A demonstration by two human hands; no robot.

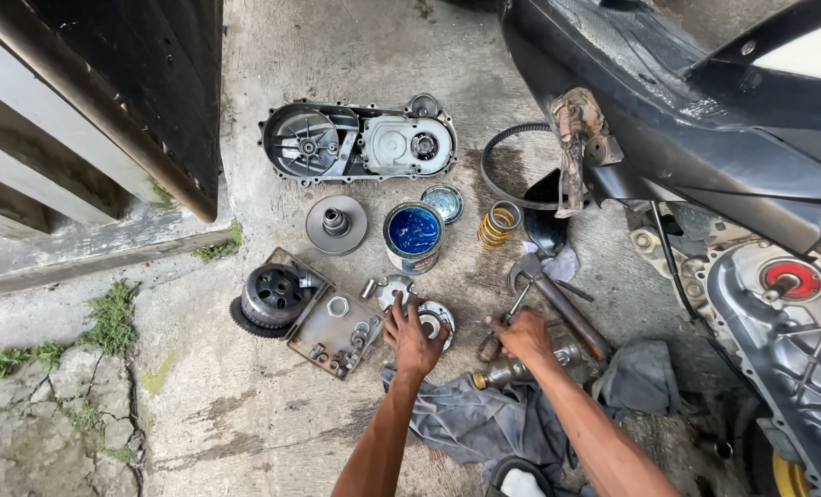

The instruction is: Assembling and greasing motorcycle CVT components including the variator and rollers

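Head view: left hand (412,339) lies spread, fingers open, on a round metal plate (433,319) on the concrete floor (245,405); right hand (521,336) grips a screwdriver (502,329) beside a hammer (557,304).

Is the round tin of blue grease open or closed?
Open. The tin stands upright on the concrete, its blue contents visible from above, and its lid lies apart beside it. Neither hand touches it.
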